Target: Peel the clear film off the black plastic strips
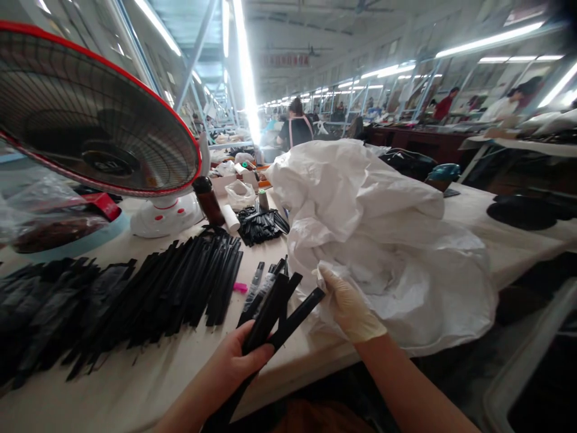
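Observation:
Several flat black strips (288, 322) lie in my left hand (238, 355), its thumb and fingers wrapped round them near the table's front edge. They fan out a little at the upper end. My right hand (349, 304), in a thin cream glove, is closed at the edge of a large crumpled white sack-like sheet (383, 234). Its fingertips appear to pinch the white material; the exact grip is partly hidden. More black strips, some with clear film, lie just beyond my left hand. A long row of black strips (180, 288) covers the table's left side.
A red-rimmed fan (162, 216) stands at the left back. Near it are a brown bottle (208, 201), a white roll (230, 218) and a pile of short black pieces (261, 225). A pink scrap (240, 287) lies mid-table. People work farther back.

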Motion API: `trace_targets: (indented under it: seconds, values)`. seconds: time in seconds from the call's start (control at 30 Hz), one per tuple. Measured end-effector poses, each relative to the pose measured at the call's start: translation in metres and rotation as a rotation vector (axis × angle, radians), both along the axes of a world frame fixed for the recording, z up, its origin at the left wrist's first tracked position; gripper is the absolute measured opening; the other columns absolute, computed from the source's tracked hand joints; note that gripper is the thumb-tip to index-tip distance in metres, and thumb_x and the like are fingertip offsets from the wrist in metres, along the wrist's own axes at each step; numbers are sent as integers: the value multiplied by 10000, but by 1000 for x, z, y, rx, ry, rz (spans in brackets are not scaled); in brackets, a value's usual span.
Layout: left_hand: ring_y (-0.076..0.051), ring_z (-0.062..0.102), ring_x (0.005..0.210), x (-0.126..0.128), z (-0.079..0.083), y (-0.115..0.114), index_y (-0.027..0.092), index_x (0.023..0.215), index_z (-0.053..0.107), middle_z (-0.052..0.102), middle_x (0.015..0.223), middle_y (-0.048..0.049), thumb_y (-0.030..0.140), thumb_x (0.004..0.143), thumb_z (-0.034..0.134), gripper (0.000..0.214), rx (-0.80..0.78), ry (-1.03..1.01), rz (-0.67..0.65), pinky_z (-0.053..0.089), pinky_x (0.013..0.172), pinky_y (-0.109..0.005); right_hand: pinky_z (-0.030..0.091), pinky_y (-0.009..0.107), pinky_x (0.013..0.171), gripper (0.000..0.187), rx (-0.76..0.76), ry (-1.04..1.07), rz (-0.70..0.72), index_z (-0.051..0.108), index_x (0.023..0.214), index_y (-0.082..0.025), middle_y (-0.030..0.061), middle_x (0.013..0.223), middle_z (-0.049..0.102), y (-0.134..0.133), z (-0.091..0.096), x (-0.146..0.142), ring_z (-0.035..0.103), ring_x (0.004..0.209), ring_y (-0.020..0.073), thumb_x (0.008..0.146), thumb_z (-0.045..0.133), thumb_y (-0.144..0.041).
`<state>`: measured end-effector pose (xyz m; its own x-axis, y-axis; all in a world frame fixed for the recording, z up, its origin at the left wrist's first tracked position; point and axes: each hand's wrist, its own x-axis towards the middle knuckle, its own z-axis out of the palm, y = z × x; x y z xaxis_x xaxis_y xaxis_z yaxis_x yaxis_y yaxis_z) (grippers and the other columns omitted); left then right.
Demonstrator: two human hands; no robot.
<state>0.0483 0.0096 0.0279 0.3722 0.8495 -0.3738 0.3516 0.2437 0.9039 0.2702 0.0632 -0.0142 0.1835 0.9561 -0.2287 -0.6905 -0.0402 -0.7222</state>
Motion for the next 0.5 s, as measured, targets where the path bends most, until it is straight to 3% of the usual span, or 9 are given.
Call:
trace_targets:
  seconds: [0.1,0.2,0.43,0.5]
  values:
    - [-70,356,456,-3,0,-1,171,899,598,403,554,86,351,748,606,236,47,50,-18,271,422,-186,401,227,458,264,-85,67,-7,570,597,-188,-47,544,550,-1,1,-1,465,470,83,605,801,-313]
    - [-76,365,481,-2,0,0,167,887,595,405,575,82,347,750,592,226,87,87,-29,287,439,-189,429,249,502,252,-76,28,30,585,635,-192,-32,586,573,-3,1,-3,511,525,109,627,783,-347]
    - [-102,400,494,-1,2,7,150,878,586,439,580,68,370,725,583,268,139,167,11,324,464,-211,397,245,542,292,17,-443,-63,608,617,-183,-29,572,550,-13,-2,7,506,549,111,665,739,-440]
    - [-110,410,511,0,2,8,159,821,588,449,582,61,361,721,582,226,183,182,12,329,479,-217,397,249,549,298,28,-492,-55,617,620,-184,-19,576,563,-16,-4,3,518,564,124,670,731,-454]
